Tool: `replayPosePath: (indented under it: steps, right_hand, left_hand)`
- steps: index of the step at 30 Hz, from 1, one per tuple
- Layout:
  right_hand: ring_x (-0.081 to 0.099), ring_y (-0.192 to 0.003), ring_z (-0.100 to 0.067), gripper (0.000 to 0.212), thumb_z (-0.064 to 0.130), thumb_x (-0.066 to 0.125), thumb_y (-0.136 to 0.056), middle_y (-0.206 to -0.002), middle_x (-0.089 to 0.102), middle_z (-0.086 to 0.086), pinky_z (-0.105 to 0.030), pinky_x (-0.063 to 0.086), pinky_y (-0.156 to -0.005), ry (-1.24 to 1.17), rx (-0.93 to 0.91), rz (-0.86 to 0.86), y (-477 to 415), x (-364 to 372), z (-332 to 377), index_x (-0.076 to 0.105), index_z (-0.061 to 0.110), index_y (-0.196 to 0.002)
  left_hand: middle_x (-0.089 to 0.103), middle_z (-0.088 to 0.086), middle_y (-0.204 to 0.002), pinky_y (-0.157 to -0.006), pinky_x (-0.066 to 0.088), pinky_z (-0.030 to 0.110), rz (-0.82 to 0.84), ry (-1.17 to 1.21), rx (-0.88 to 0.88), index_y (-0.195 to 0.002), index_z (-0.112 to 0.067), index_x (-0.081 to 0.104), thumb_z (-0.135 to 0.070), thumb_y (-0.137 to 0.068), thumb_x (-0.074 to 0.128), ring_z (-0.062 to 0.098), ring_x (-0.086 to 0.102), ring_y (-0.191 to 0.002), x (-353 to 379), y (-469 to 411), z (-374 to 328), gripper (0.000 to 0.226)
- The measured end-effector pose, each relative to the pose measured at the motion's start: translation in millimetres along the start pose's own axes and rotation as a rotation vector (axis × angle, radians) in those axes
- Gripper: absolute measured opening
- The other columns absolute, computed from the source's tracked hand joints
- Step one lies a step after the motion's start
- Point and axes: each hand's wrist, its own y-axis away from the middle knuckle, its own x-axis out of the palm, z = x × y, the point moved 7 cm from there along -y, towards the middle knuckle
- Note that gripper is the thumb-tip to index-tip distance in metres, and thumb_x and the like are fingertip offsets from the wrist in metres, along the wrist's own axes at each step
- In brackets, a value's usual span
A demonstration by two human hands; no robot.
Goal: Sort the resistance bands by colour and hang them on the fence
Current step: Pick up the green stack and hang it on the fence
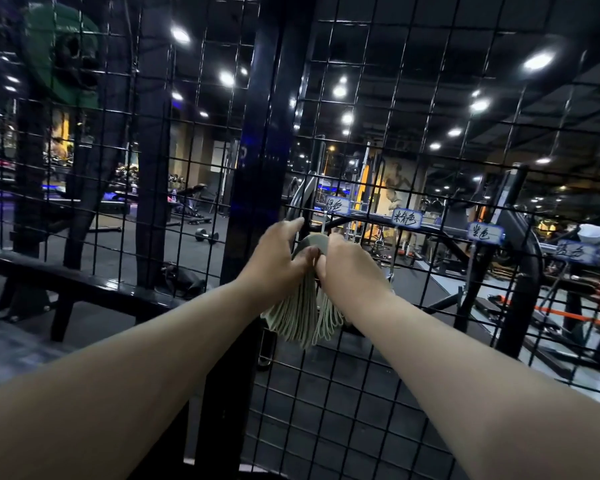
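A bundle of pale green resistance bands [300, 311] hangs folded against the black wire fence [413, 140], just under the leftmost handwritten label [336, 206]. My left hand [278, 254] pinches the top of the bundle with its thumb, and its fingers reach to the fence wire. My right hand [347, 268] grips the bundle's right side from behind, fingers curled round it. The loops fan out below both hands. Whatever the bundle hangs on is hidden behind my hands.
Three more labels [407, 218] [485, 233] [577, 252] run rightward along the fence. A thick black post [257, 140] stands left of the bundle. A black bench [49, 271] sits at lower left. Gym machines and a dumbbell [207, 235] lie beyond the mesh.
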Motion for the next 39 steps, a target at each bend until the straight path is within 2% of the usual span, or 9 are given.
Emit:
replayPosePath:
  steps: [5, 11, 16, 19, 23, 29, 34, 37, 39]
  right_hand:
    - [0.055, -0.082, -0.026, 0.020, 0.027, 0.046, -0.103, -0.101, 0.056, -0.008, -0.034, 0.046, -0.066, -0.027, -0.030, 0.053, -0.4, -2.0, -1.5, 0.049, 0.013, -0.116]
    - [0.056, -0.105, -0.029, 0.039, 0.042, 0.037, -0.105, -0.123, 0.049, -0.008, -0.045, 0.050, -0.085, -0.167, 0.028, 0.130, 8.2, 15.3, -8.2, 0.038, 0.017, -0.135]
    - [0.048, -0.124, -0.038, 0.067, 0.020, 0.048, -0.099, -0.146, 0.034, -0.021, -0.045, 0.045, -0.097, -0.104, 0.048, 0.144, 14.3, 28.2, -3.2, 0.008, 0.008, -0.152]
    - [0.052, -0.121, -0.037, 0.068, 0.019, 0.048, -0.099, -0.140, 0.042, -0.023, -0.042, 0.046, -0.095, -0.147, 0.036, 0.107, 19.0, 27.5, -2.3, 0.008, 0.006, -0.152]
    - [0.055, -0.115, -0.039, 0.065, 0.024, 0.043, -0.101, -0.136, 0.049, -0.024, -0.045, 0.048, -0.093, -0.151, 0.053, 0.093, 20.4, 31.7, -7.6, 0.008, 0.007, -0.152]
    - [0.024, -0.145, -0.035, 0.062, 0.012, 0.041, -0.100, -0.159, 0.017, -0.021, -0.043, 0.036, -0.111, -0.203, 0.102, 0.104, 28.6, 41.0, -12.8, 0.005, 0.004, -0.151]
    - [0.034, -0.139, -0.031, 0.069, 0.013, 0.058, -0.093, -0.150, 0.029, -0.018, -0.041, 0.039, -0.110, -0.203, 0.110, 0.135, 40.7, 47.6, -19.5, 0.014, 0.005, -0.146]
    - [0.053, -0.118, -0.034, 0.059, 0.017, 0.061, -0.091, -0.134, 0.042, -0.021, -0.035, 0.047, -0.092, -0.203, 0.132, 0.159, 51.6, 49.6, -22.1, 0.023, 0.003, -0.134]
    - [0.055, -0.101, -0.038, 0.044, 0.010, 0.052, -0.088, -0.119, 0.049, -0.020, -0.038, 0.042, -0.082, -0.204, 0.169, 0.215, 66.6, 51.1, -17.4, 0.033, 0.002, -0.127]
  left_hand:
    - [0.062, 0.004, -0.133, -0.095, 0.044, 0.022, 0.039, 0.013, -0.007, -0.146, -0.010, 0.045, -0.018, -0.100, 0.056, 0.018, 0.059, -0.119, 6.0, -3.4, -3.1, 0.048]
    - [0.060, 0.008, -0.137, -0.109, 0.042, 0.027, 0.019, 0.115, -0.060, -0.142, -0.008, 0.050, -0.011, -0.097, 0.058, 0.015, 0.055, -0.126, 6.1, -5.6, 4.2, 0.046]
    - [0.053, 0.002, -0.144, -0.097, 0.031, 0.011, 0.046, 0.061, -0.067, -0.152, -0.010, 0.036, -0.021, -0.099, 0.054, 0.013, 0.049, -0.131, 10.2, 6.6, -0.8, 0.057]
    - [0.058, -0.005, -0.121, -0.084, 0.038, 0.008, 0.106, 0.119, -0.081, -0.149, -0.007, 0.033, -0.021, -0.101, 0.051, 0.011, 0.055, -0.115, 16.5, 14.6, -2.8, 0.053]
    - [0.062, -0.007, -0.099, -0.076, 0.052, 0.027, 0.118, 0.105, -0.086, -0.123, -0.016, 0.047, -0.018, -0.099, 0.045, 0.011, 0.062, -0.089, 19.7, 21.7, 8.5, 0.024]
    - [0.058, 0.009, -0.122, -0.079, 0.052, 0.050, 0.098, 0.071, -0.199, -0.124, -0.023, 0.039, -0.034, -0.096, 0.030, 0.025, 0.062, -0.092, 27.7, 32.2, 16.5, 0.032]
    - [0.030, 0.015, -0.155, -0.099, 0.046, 0.049, 0.131, -0.083, -0.235, -0.157, -0.019, -0.009, -0.035, -0.103, 0.031, 0.035, 0.054, -0.120, 38.3, 50.2, 22.0, 0.069]
    - [0.029, 0.015, -0.154, -0.098, 0.047, 0.044, 0.173, -0.131, -0.198, -0.155, -0.013, -0.008, -0.024, -0.096, 0.052, 0.030, 0.051, -0.123, 43.6, 58.0, 34.3, 0.085]
    - [0.044, 0.012, -0.140, -0.091, 0.051, 0.043, 0.177, -0.118, -0.186, -0.148, -0.014, 0.016, -0.018, -0.089, 0.057, 0.025, 0.056, -0.113, 46.5, 64.4, 42.7, 0.072]
